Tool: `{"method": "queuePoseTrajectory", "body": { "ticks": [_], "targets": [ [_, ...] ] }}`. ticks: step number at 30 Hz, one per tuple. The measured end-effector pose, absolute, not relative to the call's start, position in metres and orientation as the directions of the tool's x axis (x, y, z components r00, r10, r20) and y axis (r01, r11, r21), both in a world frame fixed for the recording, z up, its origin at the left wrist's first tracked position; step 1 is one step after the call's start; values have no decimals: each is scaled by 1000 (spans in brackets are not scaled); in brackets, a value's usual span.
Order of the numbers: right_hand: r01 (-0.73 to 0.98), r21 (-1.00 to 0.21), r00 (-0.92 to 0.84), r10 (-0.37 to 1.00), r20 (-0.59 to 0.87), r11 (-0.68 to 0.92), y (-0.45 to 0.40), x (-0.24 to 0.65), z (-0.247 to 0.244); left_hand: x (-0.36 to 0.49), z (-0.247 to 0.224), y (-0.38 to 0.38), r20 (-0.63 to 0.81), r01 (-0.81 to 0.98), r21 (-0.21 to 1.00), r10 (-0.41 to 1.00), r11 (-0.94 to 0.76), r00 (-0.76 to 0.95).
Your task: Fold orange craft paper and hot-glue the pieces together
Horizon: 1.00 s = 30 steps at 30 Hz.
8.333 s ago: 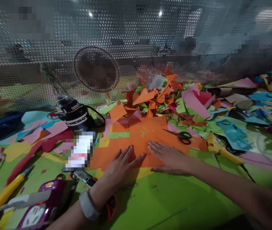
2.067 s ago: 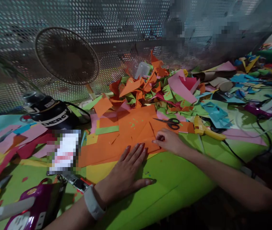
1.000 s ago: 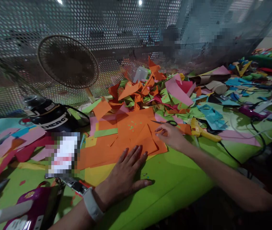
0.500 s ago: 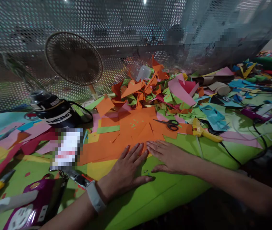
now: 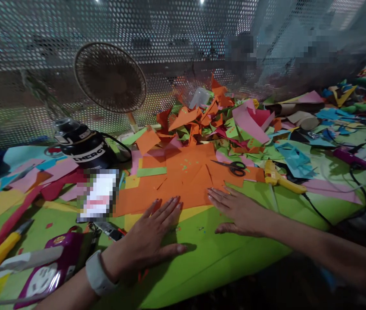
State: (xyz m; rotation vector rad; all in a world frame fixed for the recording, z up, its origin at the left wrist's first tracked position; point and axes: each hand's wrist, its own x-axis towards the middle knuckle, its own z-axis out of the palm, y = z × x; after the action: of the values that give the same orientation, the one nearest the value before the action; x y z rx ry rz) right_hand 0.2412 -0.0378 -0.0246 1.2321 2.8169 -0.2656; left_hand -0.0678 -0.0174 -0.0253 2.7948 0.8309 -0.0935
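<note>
Both hands rest palm down at the near edge of orange paper (image 5: 186,189) on a green-covered table (image 5: 199,262). My left hand (image 5: 152,234) lies flat with its fingertips on the paper's lower left part and its thumb over the green surface. To the right, my right hand (image 5: 237,211) is also flat, its fingertips on the paper's front edge. Neither one grips anything. Small green scraps (image 5: 187,164) are scattered on the orange paper. Black scissors (image 5: 236,168) lie on its right side, and a green strip (image 5: 151,172) on its left.
A yellow glue gun (image 5: 284,180) lies right of the scissors. Paper scraps (image 5: 199,118) are heaped behind. At left are a phone (image 5: 100,193), a black bottle (image 5: 86,148), a fan (image 5: 110,77), a purple power strip (image 5: 52,262) and a yellow cutter (image 5: 7,249).
My left hand has slid left and my right hand slightly right, so the gap between them is wider. The whole view has shifted a little.
</note>
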Motion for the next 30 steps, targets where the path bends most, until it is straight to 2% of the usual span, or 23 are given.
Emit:
{"method": "queuePoseTrajectory", "body": {
  "ticks": [7, 10, 11, 12, 13, 14, 15, 16, 18, 23, 30],
  "targets": [
    [781, -41, -624, 781, -13, 623, -37, 251, -10, -86, -34, -22, -71, 556, 214, 555, -803, 829],
    [874, -128, -469, 883, 29, 468, -23, 228, 13, -84, -31, -23, -93, 570, 228, 566, -789, 819],
    [903, -201, -387, 922, 4, 380, -16, 217, 20, -83, -30, -23, -101, 573, 229, 566, -787, 818],
    [911, -294, -330, 940, -91, 291, -9, 204, 24, -82, -29, -23, -104, 575, 229, 567, -786, 817],
    [894, -402, -312, 917, -248, 196, 0, 191, 25, -82, -28, -23, -103, 576, 228, 569, -785, 816],
    [849, -522, -337, 843, -419, 80, 8, 179, 25, -82, -28, -23, -101, 577, 226, 570, -785, 815],
    [806, -591, -369, 747, -554, -41, 16, 168, 23, -82, -29, -23, -100, 578, 223, 571, -785, 815],
    [784, -607, -384, 670, -636, -127, 23, 159, 19, -83, -30, -23, -100, 579, 219, 572, -785, 814],
    [786, -594, -387, 616, -687, -169, 33, 146, 11, -84, -32, -23, -98, 579, 213, 572, -787, 814],
    [815, -552, -360, 592, -721, -176, 39, 153, 3, -86, -35, -21, -86, 561, 200, 556, -803, 827],
    [848, -477, -268, 588, -763, -232, 33, 209, 7, -87, -35, -21, -84, 549, 180, 543, -816, 835]
  ]
}}
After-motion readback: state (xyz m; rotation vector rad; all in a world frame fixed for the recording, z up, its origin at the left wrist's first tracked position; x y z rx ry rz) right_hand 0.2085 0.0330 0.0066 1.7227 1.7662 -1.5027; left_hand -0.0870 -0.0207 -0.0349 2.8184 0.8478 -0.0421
